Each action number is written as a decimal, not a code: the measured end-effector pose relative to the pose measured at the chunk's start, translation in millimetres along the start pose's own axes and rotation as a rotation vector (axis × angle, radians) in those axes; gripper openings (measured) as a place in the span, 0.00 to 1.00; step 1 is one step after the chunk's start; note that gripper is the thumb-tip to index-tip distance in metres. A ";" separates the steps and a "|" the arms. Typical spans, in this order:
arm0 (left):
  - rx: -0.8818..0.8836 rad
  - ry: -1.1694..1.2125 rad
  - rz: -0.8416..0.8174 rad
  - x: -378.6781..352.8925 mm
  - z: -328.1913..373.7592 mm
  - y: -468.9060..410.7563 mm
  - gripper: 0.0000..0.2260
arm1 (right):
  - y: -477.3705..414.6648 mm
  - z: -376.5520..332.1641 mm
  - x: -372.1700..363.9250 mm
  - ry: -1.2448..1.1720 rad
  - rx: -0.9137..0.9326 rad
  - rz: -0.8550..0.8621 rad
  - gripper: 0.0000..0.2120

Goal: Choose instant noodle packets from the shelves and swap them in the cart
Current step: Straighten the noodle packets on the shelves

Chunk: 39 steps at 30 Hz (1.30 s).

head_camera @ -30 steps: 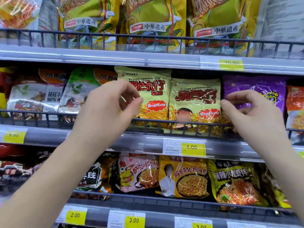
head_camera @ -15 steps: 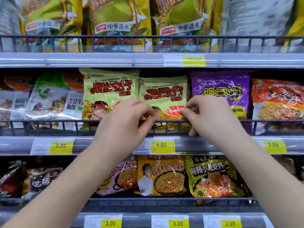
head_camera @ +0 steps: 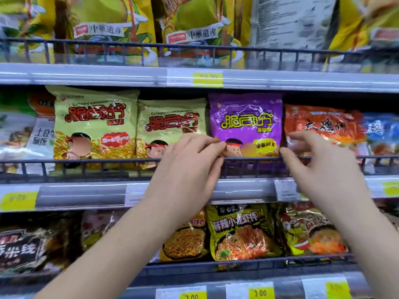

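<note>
Between left hand (head_camera: 187, 167) and right hand (head_camera: 323, 169), a packet (head_camera: 246, 124) on the middle shelf (head_camera: 82, 192), behind its rail (head_camera: 86, 161)

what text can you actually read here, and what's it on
"Crispy Commander": second light green packet, middle shelf.
"脆司令": purple packet, also the first light green packet.
"中華遺産": banner on yellow bags, top shelf.
"小龙虾拌": yellow-black packet, lower shelf.
"3 00": two yellow price tags, bottom rail.
Too blurred: upper rail tags, print on the white bag.
</note>
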<state>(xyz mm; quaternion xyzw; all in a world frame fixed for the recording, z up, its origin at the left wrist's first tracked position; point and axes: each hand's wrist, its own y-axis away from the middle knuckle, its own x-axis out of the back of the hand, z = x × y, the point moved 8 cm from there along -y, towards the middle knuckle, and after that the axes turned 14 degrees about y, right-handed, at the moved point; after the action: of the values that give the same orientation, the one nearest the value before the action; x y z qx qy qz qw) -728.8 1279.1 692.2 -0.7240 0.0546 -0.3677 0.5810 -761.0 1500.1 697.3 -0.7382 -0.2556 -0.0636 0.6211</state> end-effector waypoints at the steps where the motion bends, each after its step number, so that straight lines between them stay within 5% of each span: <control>1: 0.007 -0.037 0.020 -1.1 2.4 3.2 0.16 | -1.2 3.8 -3.6 -0.026 0.004 -0.022 0.14; 6: 0.063 -0.133 0.039 -12.3 12.3 15.3 0.18 | -1.1 1.9 -21.1 -0.199 0.059 -0.116 0.11; 14: 0.110 -0.177 0.056 -3.8 14.1 -1.2 0.10 | -15.2 1.8 -12.6 -0.136 0.145 -0.101 0.09; 23: 0.152 -0.167 0.022 -3.2 10.2 -2.9 0.12 | -30.9 -5.0 -10.7 0.009 0.170 -0.396 0.14; 28: 0.143 -0.133 0.119 1.5 7.2 -13.6 0.13 | -45.2 1.7 1.2 -0.193 0.053 -0.161 0.12; 39: 0.184 -0.268 0.041 -17.4 6.7 -2.8 0.22 | -36.4 10.8 -18.9 -0.446 -0.039 -0.240 0.04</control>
<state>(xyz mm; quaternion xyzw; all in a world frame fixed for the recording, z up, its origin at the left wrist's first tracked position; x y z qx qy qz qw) -738.3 1294.2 686.1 -0.7091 -0.0426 -0.2594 0.6542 -796.3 1508.3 719.4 -0.7102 -0.4710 0.0227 0.5227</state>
